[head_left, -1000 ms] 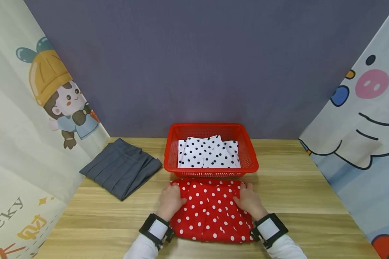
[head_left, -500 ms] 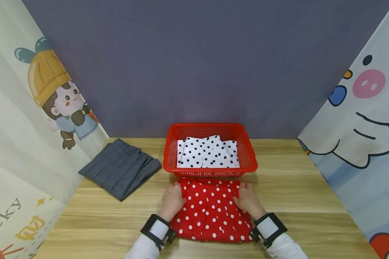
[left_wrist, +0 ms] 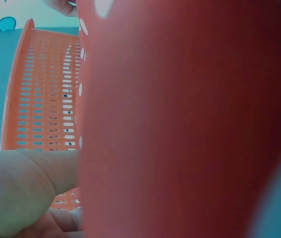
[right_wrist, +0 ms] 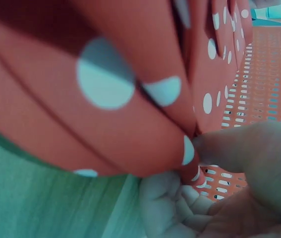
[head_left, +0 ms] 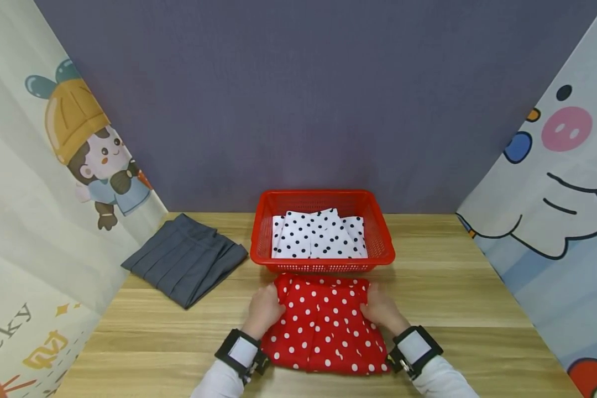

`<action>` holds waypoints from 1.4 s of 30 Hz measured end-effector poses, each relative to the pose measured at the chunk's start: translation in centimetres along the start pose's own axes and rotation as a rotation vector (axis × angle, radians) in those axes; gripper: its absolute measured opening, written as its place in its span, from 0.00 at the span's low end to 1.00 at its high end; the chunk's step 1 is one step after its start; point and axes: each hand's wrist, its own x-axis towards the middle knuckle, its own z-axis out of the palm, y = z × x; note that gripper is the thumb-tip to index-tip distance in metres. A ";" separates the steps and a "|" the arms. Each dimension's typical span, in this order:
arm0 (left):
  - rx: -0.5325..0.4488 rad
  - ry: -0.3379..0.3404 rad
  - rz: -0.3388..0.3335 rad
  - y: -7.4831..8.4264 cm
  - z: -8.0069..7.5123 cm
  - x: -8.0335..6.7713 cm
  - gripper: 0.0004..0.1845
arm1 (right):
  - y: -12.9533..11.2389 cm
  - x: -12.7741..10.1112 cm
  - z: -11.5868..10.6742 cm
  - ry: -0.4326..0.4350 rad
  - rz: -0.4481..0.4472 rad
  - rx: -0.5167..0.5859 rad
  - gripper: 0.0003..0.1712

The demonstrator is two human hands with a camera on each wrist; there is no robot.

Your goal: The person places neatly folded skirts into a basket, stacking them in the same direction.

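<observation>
Both hands grip a folded red dotted cloth (head_left: 323, 326) lying near the table's (head_left: 453, 309) front edge, just before the red basket (head_left: 323, 265). The left hand (head_left: 263, 310) pinches its left side, the right hand (head_left: 382, 309) its right side, fingers curled under the folds.

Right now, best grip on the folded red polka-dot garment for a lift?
By its two side edges, near the far corners, coming in from left and right. The red polka-dot garment lies folded flat; the left hand and right hand already pinch those edges, which likely keeps the folds together.
</observation>
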 end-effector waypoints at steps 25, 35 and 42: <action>-0.206 0.015 0.086 -0.8 -1.9 -2.8 0.10 | 0.3 -1.9 -1.1 0.066 -0.096 -0.057 0.15; -0.182 0.041 0.079 -0.2 -3.1 -4.0 0.14 | -0.6 -3.3 -2.0 0.110 -0.109 -0.083 0.16; -0.180 0.080 0.105 0.6 -4.2 -4.5 0.14 | -1.4 -4.0 -2.9 0.160 -0.169 -0.124 0.18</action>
